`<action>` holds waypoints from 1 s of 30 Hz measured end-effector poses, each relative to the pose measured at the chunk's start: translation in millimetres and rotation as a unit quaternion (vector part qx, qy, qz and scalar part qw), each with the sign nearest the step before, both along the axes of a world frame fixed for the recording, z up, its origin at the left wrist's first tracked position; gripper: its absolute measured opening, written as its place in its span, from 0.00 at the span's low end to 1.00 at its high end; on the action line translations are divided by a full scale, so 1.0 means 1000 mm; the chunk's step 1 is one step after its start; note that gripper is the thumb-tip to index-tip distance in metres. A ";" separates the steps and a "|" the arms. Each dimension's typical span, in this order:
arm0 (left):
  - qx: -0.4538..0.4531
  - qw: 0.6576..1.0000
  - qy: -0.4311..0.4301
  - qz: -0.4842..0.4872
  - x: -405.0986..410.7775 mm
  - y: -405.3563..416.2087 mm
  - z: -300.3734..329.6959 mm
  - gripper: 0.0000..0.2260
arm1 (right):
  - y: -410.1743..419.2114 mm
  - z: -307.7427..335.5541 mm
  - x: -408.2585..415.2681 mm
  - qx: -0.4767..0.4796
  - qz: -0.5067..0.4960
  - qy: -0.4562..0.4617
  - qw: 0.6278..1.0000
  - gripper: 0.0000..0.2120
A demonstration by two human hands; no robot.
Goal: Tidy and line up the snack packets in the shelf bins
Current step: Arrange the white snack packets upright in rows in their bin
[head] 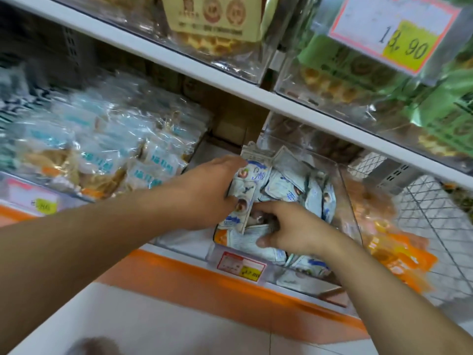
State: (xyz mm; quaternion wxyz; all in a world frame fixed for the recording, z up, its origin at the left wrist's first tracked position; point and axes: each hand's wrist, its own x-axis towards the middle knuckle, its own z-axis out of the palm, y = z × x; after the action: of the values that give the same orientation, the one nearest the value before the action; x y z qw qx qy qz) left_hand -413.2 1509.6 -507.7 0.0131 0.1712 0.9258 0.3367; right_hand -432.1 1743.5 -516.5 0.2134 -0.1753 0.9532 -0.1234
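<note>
Both hands in the middle clear bin, working a heap of pale blue snack packets.

Nearest, the right hand (pixel 286 229) lies over the near part of the pile in the clear bin (pixel 345 201), forefinger stretched left across the pale blue packets (pixel 302 185), thumb low against a packet at the front and the other fingers curled on the packets beneath. Just beyond and left, the left hand (pixel 204 190) grips a small upright bunch of packets (pixel 243 185), thumb on its near face; the other fingers are hidden behind it. The remaining packets lie jumbled to the right of both hands. A price tag (pixel 240 265) hangs on the bin's front lip. Left is a blurred bin of clear-wrapped snacks (pixel 102 155), right are orange packets (pixel 399 254), and farther up the upper shelf (pixel 230 90) carries waffle packs (pixel 212 26).
</note>
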 end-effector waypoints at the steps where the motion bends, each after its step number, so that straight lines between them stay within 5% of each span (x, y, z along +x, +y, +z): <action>1: -0.009 1.000 0.001 0.004 0.001 0.000 0.001 0.34 | 0.001 0.002 0.003 0.001 0.005 -0.002 1.000 0.30; 6: -0.021 1.000 0.012 0.009 0.004 0.003 0.006 0.33 | 0.009 0.005 0.015 0.020 -0.001 0.005 1.000 0.27; 11: -0.024 1.000 0.006 0.006 0.007 0.003 0.008 0.31 | 0.017 0.013 0.021 -0.054 -0.029 0.041 0.997 0.10; 17: 0.005 1.000 -0.001 0.011 0.012 0.004 0.017 0.25 | 0.020 0.040 0.003 -0.283 -0.162 0.108 0.939 0.07; 23: -0.005 1.000 0.007 0.008 0.010 0.003 0.014 0.27 | 0.000 0.032 -0.029 -0.306 -0.306 0.157 0.888 0.17; 26: -0.013 1.000 0.008 0.008 0.006 0.002 0.009 0.28 | -0.008 0.029 -0.029 -0.190 -0.258 0.265 0.909 0.24; 28: -0.014 1.000 0.008 0.006 0.005 0.002 0.007 0.28 | -0.010 0.029 -0.017 -0.199 -0.191 0.315 0.908 0.13; 30: -0.021 1.000 0.010 0.006 0.004 0.002 0.007 0.29 | -0.009 0.024 -0.004 -0.259 -0.105 0.201 0.939 0.11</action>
State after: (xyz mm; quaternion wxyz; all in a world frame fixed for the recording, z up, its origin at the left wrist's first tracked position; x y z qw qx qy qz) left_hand -409.2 1511.2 -501.1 0.0054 0.1686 0.9336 0.3160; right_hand -435.8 1734.5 -492.2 -0.0491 -0.1444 0.9243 -0.3498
